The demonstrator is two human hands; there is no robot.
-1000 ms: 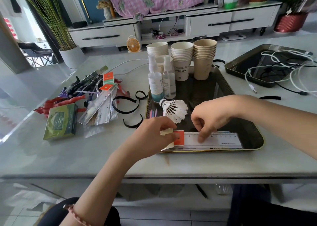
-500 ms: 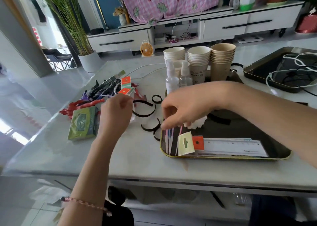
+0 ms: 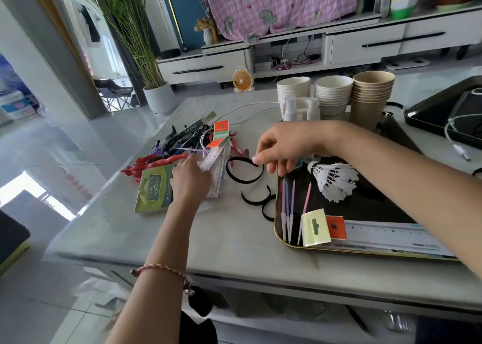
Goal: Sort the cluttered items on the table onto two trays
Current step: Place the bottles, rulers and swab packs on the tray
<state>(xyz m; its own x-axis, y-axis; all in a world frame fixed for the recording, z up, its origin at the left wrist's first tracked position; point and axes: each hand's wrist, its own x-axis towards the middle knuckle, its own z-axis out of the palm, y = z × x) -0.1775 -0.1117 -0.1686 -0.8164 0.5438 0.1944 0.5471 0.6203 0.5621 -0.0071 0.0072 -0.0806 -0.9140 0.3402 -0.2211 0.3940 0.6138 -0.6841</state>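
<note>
My left hand [image 3: 190,179] lies on a clear pack of rulers [image 3: 217,168] in the clutter at the table's left; its fingertips are hidden. My right hand [image 3: 284,148] hovers with loosely curled fingers, holding nothing, its index tip just above a black curved band [image 3: 243,172]. The near dark tray [image 3: 280,235] with a gold rim holds a white shuttlecock [image 3: 335,180], slim pink and blue sticks [image 3: 287,208], a long ruler [image 3: 386,235] with an orange tag and a pale green card [image 3: 314,226]. A second dark tray [image 3: 430,108] at the far right holds white cables.
A green box [image 3: 154,189] lies beside my left hand, with red and purple tools [image 3: 159,158] behind it. Two more black bands [image 3: 257,198] lie by the tray's left rim. Stacked paper cups [image 3: 333,95] and spray bottles [image 3: 290,108] stand at the tray's far end.
My right hand left the ruler in the tray and moved left over the black band. My left hand let go of the tagged end and reached to the ruler pack.
</note>
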